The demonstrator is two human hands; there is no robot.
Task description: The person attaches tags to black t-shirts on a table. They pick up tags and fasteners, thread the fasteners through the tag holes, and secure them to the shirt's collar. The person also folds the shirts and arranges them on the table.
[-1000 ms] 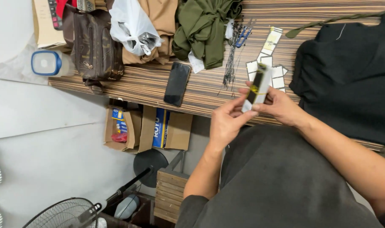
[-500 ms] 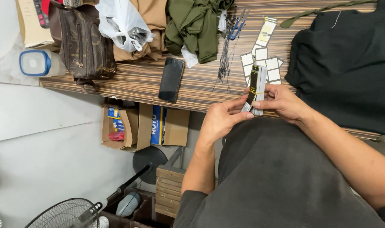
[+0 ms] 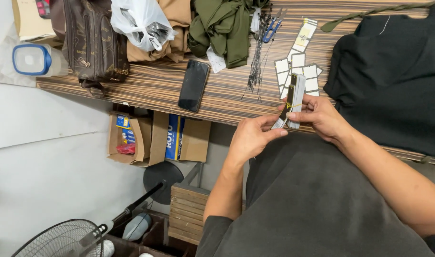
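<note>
Both hands' fingers (image 3: 293,114) pinch a stack of tags (image 3: 293,101), apparently paper, at the counter (image 3: 151,85) edge: right hand (image 3: 320,116) wrapped around it, left hand (image 3: 251,138) at its lower end. Bare wood separates phone (image 3: 193,85) and loose tags (image 3: 303,71).

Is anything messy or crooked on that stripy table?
A bit. The white tags lie scattered at angles, not in a neat pile, and the black phone sits tilted near the table edge. The left hand and right hand hold a tidy stack of tags.
</note>
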